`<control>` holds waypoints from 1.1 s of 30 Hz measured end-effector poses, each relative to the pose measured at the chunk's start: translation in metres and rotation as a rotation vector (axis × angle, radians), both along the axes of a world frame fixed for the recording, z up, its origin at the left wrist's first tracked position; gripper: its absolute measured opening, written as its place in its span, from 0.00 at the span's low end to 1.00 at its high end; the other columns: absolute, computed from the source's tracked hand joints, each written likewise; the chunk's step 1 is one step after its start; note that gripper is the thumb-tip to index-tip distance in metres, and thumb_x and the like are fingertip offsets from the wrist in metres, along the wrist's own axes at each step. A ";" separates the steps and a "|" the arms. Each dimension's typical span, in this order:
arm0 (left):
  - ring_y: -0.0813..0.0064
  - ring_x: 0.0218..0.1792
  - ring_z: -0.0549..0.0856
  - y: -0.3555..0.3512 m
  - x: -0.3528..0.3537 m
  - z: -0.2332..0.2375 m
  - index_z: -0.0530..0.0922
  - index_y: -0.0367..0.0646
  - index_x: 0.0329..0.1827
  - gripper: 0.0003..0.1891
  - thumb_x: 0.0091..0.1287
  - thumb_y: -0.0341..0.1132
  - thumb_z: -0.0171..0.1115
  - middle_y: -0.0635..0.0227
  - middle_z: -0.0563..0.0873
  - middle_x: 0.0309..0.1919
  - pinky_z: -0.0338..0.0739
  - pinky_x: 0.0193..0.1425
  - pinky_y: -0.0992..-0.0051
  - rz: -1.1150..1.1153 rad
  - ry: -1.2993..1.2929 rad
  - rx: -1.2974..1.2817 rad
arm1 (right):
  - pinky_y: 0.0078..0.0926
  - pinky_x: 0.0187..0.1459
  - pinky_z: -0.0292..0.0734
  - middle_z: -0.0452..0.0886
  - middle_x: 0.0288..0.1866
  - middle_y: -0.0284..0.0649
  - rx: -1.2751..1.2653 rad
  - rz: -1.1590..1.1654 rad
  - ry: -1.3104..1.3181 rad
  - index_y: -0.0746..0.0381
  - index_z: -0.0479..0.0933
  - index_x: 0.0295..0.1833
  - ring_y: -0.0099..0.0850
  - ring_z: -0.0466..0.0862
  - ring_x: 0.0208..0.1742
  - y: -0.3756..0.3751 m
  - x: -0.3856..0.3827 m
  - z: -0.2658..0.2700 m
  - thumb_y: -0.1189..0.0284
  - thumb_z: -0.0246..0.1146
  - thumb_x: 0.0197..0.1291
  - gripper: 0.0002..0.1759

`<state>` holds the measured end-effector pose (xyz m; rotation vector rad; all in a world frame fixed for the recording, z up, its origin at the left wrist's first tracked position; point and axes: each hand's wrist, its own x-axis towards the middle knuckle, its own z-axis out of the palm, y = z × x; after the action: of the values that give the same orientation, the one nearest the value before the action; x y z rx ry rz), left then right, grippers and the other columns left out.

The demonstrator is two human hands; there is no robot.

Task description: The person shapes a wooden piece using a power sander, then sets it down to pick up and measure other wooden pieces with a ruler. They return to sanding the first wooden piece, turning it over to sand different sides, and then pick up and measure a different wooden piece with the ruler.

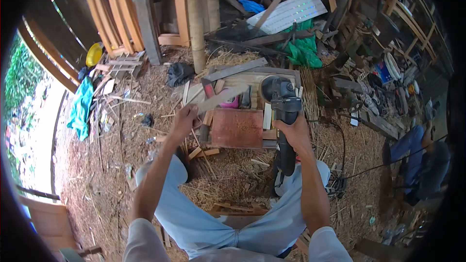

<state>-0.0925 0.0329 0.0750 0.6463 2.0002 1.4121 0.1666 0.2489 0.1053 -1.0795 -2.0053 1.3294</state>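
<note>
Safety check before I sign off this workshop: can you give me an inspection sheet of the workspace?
Surface: ground covered in shavings; red board ahead.
Job's things: wood strip, grinder.
Clutter: offcuts, green cloth, teal cloth.
Hands: left hand grips the wood strip; right hand grips the grinder.
Cables: black cable trails over the ground.
Surroundings: bent slats, post, another person at right.

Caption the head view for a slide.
Left hand holds a wood strip beside the angle grinder gripped by the right hand.
</note>
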 end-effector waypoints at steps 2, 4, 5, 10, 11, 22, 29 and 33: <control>0.83 0.22 0.74 -0.027 0.023 -0.039 0.76 0.36 0.47 0.14 0.77 0.39 0.49 0.73 0.77 0.23 0.70 0.27 0.79 0.043 -0.033 0.012 | 0.35 0.42 0.78 0.84 0.40 0.44 -0.084 0.127 -0.048 0.66 0.74 0.53 0.36 0.84 0.38 -0.012 0.002 0.003 0.67 0.73 0.44 0.30; 0.82 0.23 0.73 -0.038 0.044 -0.051 0.77 0.36 0.50 0.14 0.77 0.39 0.50 0.73 0.77 0.23 0.70 0.28 0.78 0.078 -0.072 0.017 | 0.33 0.43 0.78 0.84 0.40 0.42 -0.026 0.195 -0.020 0.66 0.75 0.52 0.34 0.83 0.38 -0.027 0.002 -0.002 0.67 0.74 0.43 0.29; 0.81 0.24 0.74 -0.039 0.054 -0.057 0.77 0.35 0.48 0.15 0.77 0.39 0.50 0.72 0.77 0.23 0.70 0.29 0.77 0.055 -0.069 -0.010 | 0.31 0.43 0.77 0.83 0.40 0.40 0.028 0.247 0.019 0.65 0.77 0.50 0.31 0.82 0.39 -0.036 0.002 -0.004 0.68 0.75 0.43 0.27; 0.82 0.24 0.72 -0.053 0.062 -0.075 0.78 0.36 0.40 0.17 0.76 0.43 0.51 0.73 0.76 0.23 0.67 0.28 0.77 -0.088 0.009 -0.153 | 0.42 0.49 0.76 0.83 0.47 0.51 0.069 0.429 -0.241 0.64 0.73 0.55 0.49 0.82 0.48 -0.066 -0.001 0.004 0.61 0.74 0.41 0.35; 0.82 0.24 0.72 -0.055 0.062 -0.082 0.78 0.36 0.40 0.17 0.76 0.43 0.51 0.73 0.76 0.23 0.67 0.28 0.77 -0.094 0.001 -0.149 | 0.42 0.49 0.76 0.83 0.47 0.51 0.070 0.423 -0.250 0.64 0.73 0.55 0.49 0.82 0.48 -0.071 0.000 0.003 0.61 0.74 0.41 0.35; 0.69 0.25 0.77 -0.049 0.062 -0.084 0.77 0.32 0.40 0.20 0.75 0.45 0.53 0.55 0.80 0.24 0.71 0.32 0.64 0.000 0.278 -0.147 | 0.45 0.45 0.76 0.82 0.41 0.53 0.154 0.525 -0.266 0.67 0.74 0.51 0.50 0.83 0.43 -0.091 -0.017 -0.002 0.63 0.73 0.43 0.31; 0.59 0.26 0.85 -0.048 0.059 -0.067 0.82 0.36 0.43 0.19 0.72 0.46 0.54 0.51 0.82 0.22 0.74 0.31 0.61 -0.002 0.214 -0.190 | 0.38 0.54 0.73 0.81 0.51 0.50 0.062 0.535 -0.388 0.65 0.70 0.61 0.46 0.81 0.52 -0.089 -0.025 -0.002 0.63 0.75 0.40 0.40; 0.60 0.25 0.84 -0.048 0.057 -0.067 0.83 0.37 0.44 0.19 0.72 0.46 0.55 0.52 0.82 0.21 0.74 0.31 0.62 -0.022 0.211 -0.210 | 0.43 0.46 0.77 0.82 0.40 0.53 0.153 0.496 -0.321 0.66 0.74 0.51 0.50 0.84 0.42 -0.084 -0.025 -0.013 0.61 0.74 0.39 0.33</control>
<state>-0.0353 -0.0154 0.0080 0.7445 2.2603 1.1396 0.1419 0.1645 0.0928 -0.7905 -2.6947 1.2573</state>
